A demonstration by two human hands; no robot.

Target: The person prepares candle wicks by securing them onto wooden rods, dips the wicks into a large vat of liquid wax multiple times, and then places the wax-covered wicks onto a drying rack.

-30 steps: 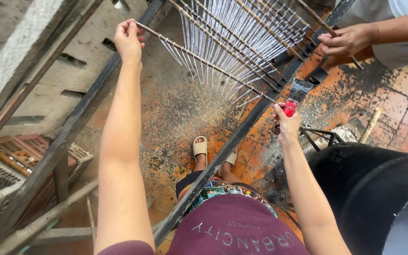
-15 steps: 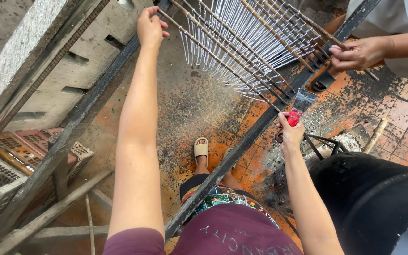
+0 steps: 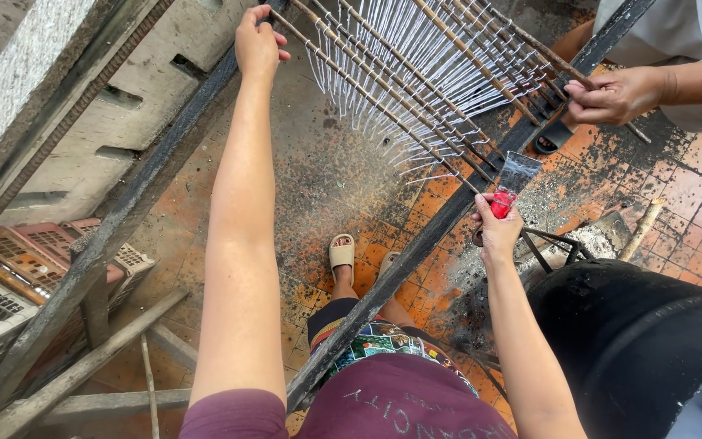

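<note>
**Rod of white strings held across the two rails**

Fingers of the right hand (image 3: pixel 497 228) close around a small red tool (image 3: pixel 503 202) with a clear flat tip, at the near end of a thin rod (image 3: pixel 375 104) beside the right rail (image 3: pixel 448 213). Farther away, the left hand (image 3: pixel 257 45) pinches the rod's other end at the left rail (image 3: pixel 136 203). White strings (image 3: pixel 383 122) hang from this nearest rod. Several more strung rods (image 3: pixel 448 49) already lie across the rails beyond it, so much of the work looks done. At far right, another person's hand (image 3: pixel 615 93) grips a rod end. Compared with one second ago, the left hand and the rod are farther up the rails, and the right hand has barely moved.
</note>
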